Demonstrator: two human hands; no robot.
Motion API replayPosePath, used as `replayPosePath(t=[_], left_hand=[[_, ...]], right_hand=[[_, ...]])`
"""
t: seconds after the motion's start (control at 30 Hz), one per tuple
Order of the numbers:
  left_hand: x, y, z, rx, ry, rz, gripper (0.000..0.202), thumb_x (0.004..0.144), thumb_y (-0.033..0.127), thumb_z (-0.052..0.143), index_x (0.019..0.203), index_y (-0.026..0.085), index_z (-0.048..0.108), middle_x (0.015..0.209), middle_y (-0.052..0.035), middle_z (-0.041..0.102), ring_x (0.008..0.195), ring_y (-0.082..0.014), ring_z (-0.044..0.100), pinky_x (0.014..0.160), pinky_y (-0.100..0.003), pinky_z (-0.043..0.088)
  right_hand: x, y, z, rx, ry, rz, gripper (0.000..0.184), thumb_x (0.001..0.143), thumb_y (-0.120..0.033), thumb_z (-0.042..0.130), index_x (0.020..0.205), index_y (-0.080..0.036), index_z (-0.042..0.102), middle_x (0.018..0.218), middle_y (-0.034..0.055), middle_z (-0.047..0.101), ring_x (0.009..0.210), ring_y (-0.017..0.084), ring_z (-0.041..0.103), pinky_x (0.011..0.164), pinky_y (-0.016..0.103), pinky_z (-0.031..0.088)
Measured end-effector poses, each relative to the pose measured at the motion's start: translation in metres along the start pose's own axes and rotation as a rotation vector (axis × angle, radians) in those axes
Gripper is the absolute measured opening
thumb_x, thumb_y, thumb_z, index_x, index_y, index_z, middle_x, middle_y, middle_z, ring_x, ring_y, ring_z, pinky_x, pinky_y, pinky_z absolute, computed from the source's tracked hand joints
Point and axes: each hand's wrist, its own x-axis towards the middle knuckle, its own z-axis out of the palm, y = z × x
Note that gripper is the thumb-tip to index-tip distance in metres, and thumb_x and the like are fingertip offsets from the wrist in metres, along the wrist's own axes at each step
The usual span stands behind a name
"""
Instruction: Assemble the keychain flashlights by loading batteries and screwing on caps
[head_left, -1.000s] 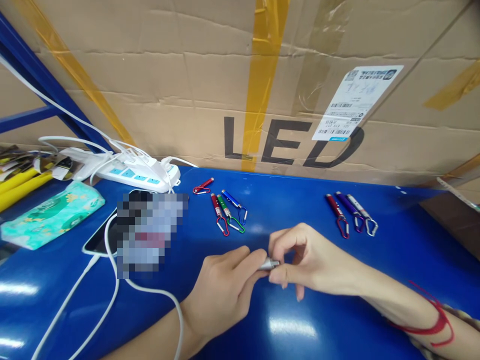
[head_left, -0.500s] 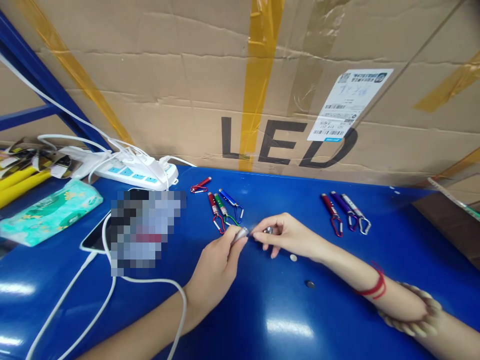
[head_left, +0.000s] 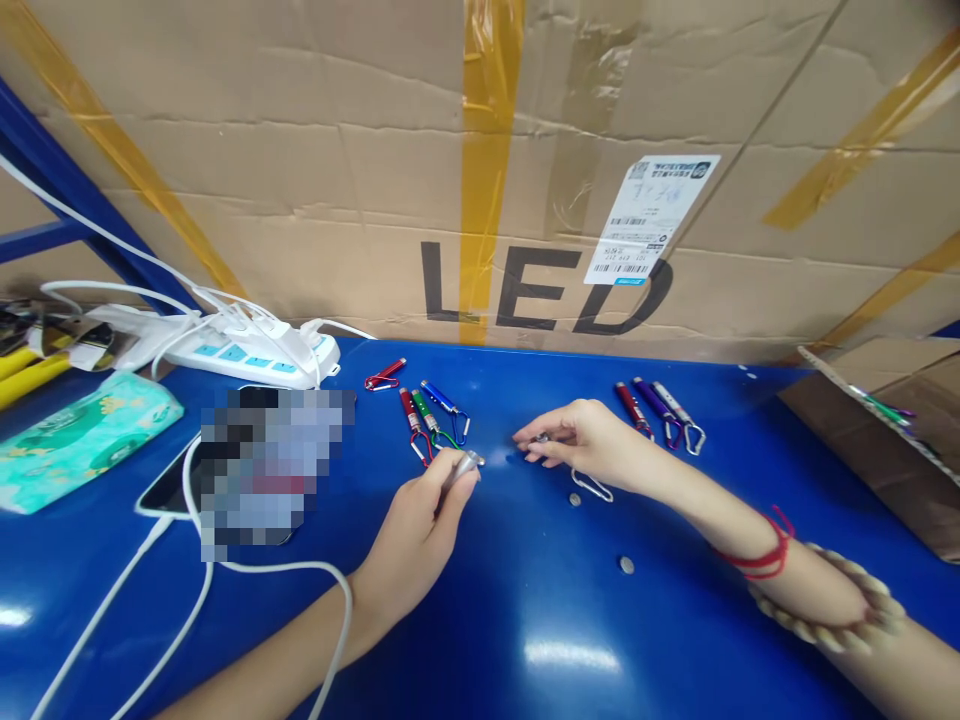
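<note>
My left hand (head_left: 416, 525) is closed around a small silver flashlight barrel (head_left: 466, 464), its end showing past the thumb. A little to the right, my right hand (head_left: 589, 440) pinches a small shiny metal end piece (head_left: 541, 438), mostly covered by the fingers. A silver carabiner (head_left: 592, 487) hangs below that hand; whether it joins the end piece is hidden. Two button cells lie on the blue table: one cell (head_left: 575, 499) under the right hand, another cell (head_left: 626, 565) nearer me. The hands are apart.
Several mini flashlights with carabiners lie behind the hands, including a blue one (head_left: 439, 397) and a purple one (head_left: 654, 402). On the left are a phone (head_left: 169, 487) with white cables, a power strip (head_left: 255, 362) and a tissue pack (head_left: 90, 440). A large carton (head_left: 337, 200) stands behind.
My right hand has drawn away from the barrel in my left hand, widening the gap. A silver carabiner now shows below the right hand. The view has shifted slightly.
</note>
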Motion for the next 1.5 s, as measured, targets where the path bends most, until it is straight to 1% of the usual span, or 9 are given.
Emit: replayPosePath(t=[0.17, 0.27, 0.4, 0.57, 0.8, 1.0, 1.07, 1.37, 1.5], left_hand=[[0.001, 0.002, 0.000, -0.054, 0.052, -0.017, 0.023, 0.094, 0.033, 0.034, 0.076, 0.021, 0.040, 0.063, 0.0057, 0.040, 0.057, -0.0113, 0.038, 0.056, -0.022, 0.030], [0.001, 0.002, 0.001, -0.101, 0.120, -0.061, 0.029, 0.095, 0.034, 0.032, 0.071, 0.020, 0.038, 0.067, 0.0049, 0.042, 0.061, -0.0111, 0.040, 0.058, -0.022, 0.031], [0.001, 0.003, 0.001, -0.167, 0.246, -0.082, 0.033, 0.097, 0.037, 0.029, 0.070, 0.020, 0.039, 0.067, 0.0049, 0.042, 0.060, -0.0108, 0.039, 0.058, -0.023, 0.032], [0.000, 0.004, 0.000, -0.147, 0.234, -0.050, 0.017, 0.094, 0.029, 0.039, 0.082, 0.021, 0.048, 0.078, 0.0036, 0.049, 0.071, -0.0115, 0.046, 0.066, -0.022, 0.036], [0.000, -0.001, 0.003, -0.099, 0.167, 0.122, 0.009, 0.091, 0.022, 0.046, 0.092, 0.021, 0.055, 0.090, 0.0003, 0.053, 0.082, -0.0128, 0.052, 0.073, -0.023, 0.041], [-0.006, 0.000, 0.001, -0.096, 0.230, 0.495, 0.018, 0.090, 0.007, 0.042, 0.090, 0.020, 0.055, 0.094, -0.0025, 0.057, 0.095, -0.0132, 0.055, 0.085, -0.024, 0.042], [-0.008, 0.001, 0.000, -0.110, 0.220, 0.530, 0.020, 0.090, 0.005, 0.042, 0.091, 0.020, 0.055, 0.096, -0.0037, 0.058, 0.100, -0.0142, 0.056, 0.088, -0.025, 0.042], [-0.004, 0.000, 0.004, -0.030, 0.164, 0.223, 0.011, 0.089, 0.016, 0.048, 0.090, 0.018, 0.058, 0.090, -0.0027, 0.063, 0.086, -0.0146, 0.060, 0.078, -0.023, 0.046], [-0.002, -0.001, 0.005, -0.009, 0.130, 0.130, 0.011, 0.088, 0.021, 0.049, 0.092, 0.019, 0.059, 0.084, -0.0006, 0.065, 0.077, -0.0140, 0.063, 0.073, -0.022, 0.047]], right_hand=[[-0.008, -0.010, -0.010, -0.136, -0.033, 0.044, 0.028, 0.081, -0.020, 0.060, 0.105, -0.007, 0.065, 0.073, 0.0071, 0.071, 0.059, 0.015, 0.068, 0.056, 0.024, 0.056], [-0.009, -0.009, -0.008, -0.351, 0.076, -0.096, 0.022, 0.081, -0.013, 0.059, 0.102, -0.012, 0.067, 0.087, 0.0080, 0.071, 0.070, 0.016, 0.068, 0.066, 0.027, 0.056], [-0.005, -0.008, 0.012, -0.584, 0.166, -0.376, 0.024, 0.088, -0.019, 0.053, 0.109, -0.018, 0.065, 0.108, 0.0077, 0.064, 0.097, 0.019, 0.061, 0.085, 0.033, 0.049], [0.001, -0.011, 0.042, -0.750, 0.090, -0.494, 0.023, 0.091, -0.024, 0.050, 0.108, -0.021, 0.065, 0.097, 0.0062, 0.063, 0.085, 0.019, 0.058, 0.072, 0.034, 0.047], [0.001, -0.008, 0.042, -0.715, 0.112, -0.461, 0.017, 0.089, -0.019, 0.052, 0.085, -0.012, 0.067, 0.088, 0.0101, 0.064, 0.080, 0.021, 0.057, 0.071, 0.035, 0.045], [-0.002, -0.008, 0.036, -0.560, 0.023, -0.488, 0.013, 0.084, -0.009, 0.056, 0.084, -0.016, 0.068, 0.088, 0.0049, 0.068, 0.082, 0.015, 0.061, 0.074, 0.025, 0.047], [-0.003, -0.010, 0.035, -0.507, 0.016, -0.469, 0.012, 0.081, -0.008, 0.060, 0.085, -0.016, 0.068, 0.085, 0.0036, 0.069, 0.080, 0.014, 0.062, 0.072, 0.023, 0.048], [-0.006, -0.012, 0.030, -0.415, 0.029, -0.346, 0.010, 0.077, -0.011, 0.063, 0.082, -0.016, 0.071, 0.074, 0.0022, 0.068, 0.062, 0.012, 0.063, 0.060, 0.020, 0.049], [-0.016, -0.029, 0.020, -0.313, 0.306, -0.401, 0.011, 0.080, -0.017, 0.062, 0.086, -0.017, 0.072, 0.080, 0.0044, 0.070, 0.069, 0.014, 0.064, 0.061, 0.023, 0.052]])
